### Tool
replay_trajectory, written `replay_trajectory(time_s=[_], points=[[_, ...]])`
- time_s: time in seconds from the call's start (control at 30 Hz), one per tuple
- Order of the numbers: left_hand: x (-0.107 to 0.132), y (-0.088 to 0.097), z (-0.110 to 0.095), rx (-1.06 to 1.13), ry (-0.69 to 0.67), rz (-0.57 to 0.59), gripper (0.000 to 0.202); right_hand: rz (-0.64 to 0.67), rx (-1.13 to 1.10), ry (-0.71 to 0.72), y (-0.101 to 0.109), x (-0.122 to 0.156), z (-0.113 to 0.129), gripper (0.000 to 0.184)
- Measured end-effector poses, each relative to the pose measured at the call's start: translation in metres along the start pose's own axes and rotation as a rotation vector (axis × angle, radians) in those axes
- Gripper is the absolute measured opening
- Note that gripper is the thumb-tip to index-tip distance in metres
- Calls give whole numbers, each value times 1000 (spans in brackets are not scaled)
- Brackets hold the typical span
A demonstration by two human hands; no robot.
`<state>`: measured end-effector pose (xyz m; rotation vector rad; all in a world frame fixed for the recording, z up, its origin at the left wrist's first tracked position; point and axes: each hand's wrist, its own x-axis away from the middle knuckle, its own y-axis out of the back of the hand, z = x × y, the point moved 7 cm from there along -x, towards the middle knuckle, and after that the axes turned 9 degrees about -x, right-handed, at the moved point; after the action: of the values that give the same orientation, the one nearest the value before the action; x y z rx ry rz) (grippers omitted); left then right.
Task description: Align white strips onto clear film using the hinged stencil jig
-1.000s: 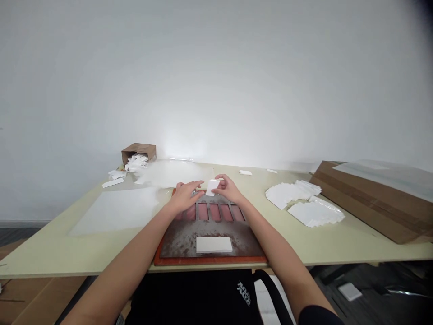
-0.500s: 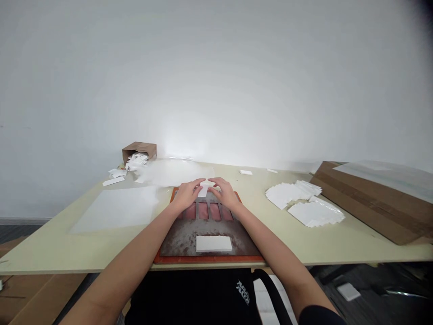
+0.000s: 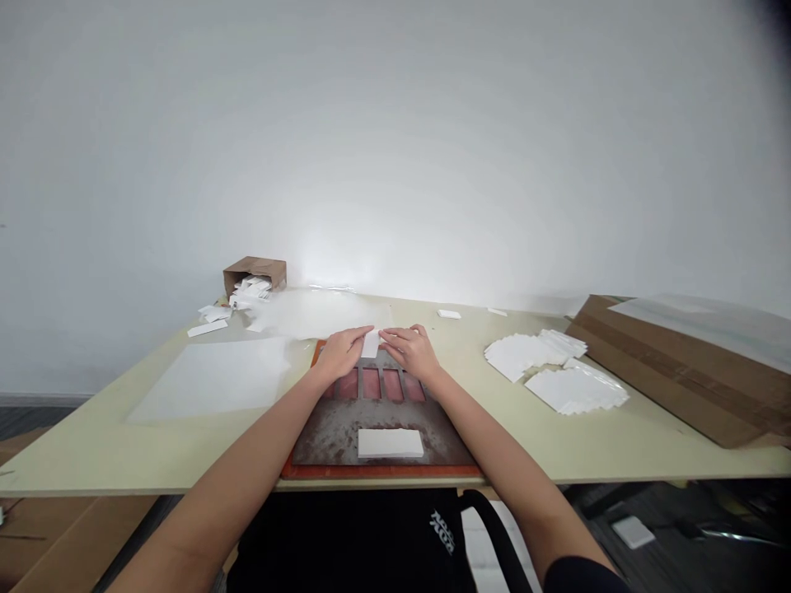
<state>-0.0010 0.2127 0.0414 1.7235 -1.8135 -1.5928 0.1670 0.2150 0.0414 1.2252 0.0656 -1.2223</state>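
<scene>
A: Quick Q: where was the white card (image 3: 369,345)?
B: Btwn both hands, at the far side of the dark plate (image 3: 386,414), just beyond the row of slots (image 3: 371,384). L hand (image 3: 339,353) was on its left, R hand (image 3: 411,352) on its right.
A: Long axis?
B: Ran fore-and-aft, away from the wearer, w/ a slight lean to the right at the far end. So approx parallel to the slots, & roughly in line w/ one near the middle of the row.
A: Which hand was nearer?
B: No clear winner. L hand's index & thumb were at the left edge; R hand's fingertips were up at the far right corner. Both seemed to be touching, tho contact was too small to be 100% sure.
A: Hand state?
B: L hand: fingers reached fwd, tips near the card. R hand: fingers bent, tips bunched. Can't tell if either pinched it or just steadied it. Ditto whether the card lay flat or was tipped up.
A: Anything else on the plate?
B: Yep, a white stack (image 3: 390,444) at the near edge, this side of the slots. Its long axis ran L–R, i.e. approx crosswise to the card's.
</scene>
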Motion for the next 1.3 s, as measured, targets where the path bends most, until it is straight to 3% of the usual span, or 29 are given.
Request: replay_trajectory(time_s=[0.3,0.57,0.7,0.9,1.07,1.3], points=[[-1,0,2,-2,29,0,45,-96,-288,-126,4,-3,-8,32],[0,1,2,-38,35,-15,44,-141,-512,-423,54,8,-60,41],[2,6,3,-53,39,-46,44,-33,-577,-603,73,29,-88,36],[3,10,4,-103,51,-58,47,249,-680,-796,69,58,-101,35],[4,11,3,-162,44,-40,42,409,-731,-848,59,67,-100,34],[4,12,3,-199,51,-36,41,531,-741,-842,49,70,-99,23]])
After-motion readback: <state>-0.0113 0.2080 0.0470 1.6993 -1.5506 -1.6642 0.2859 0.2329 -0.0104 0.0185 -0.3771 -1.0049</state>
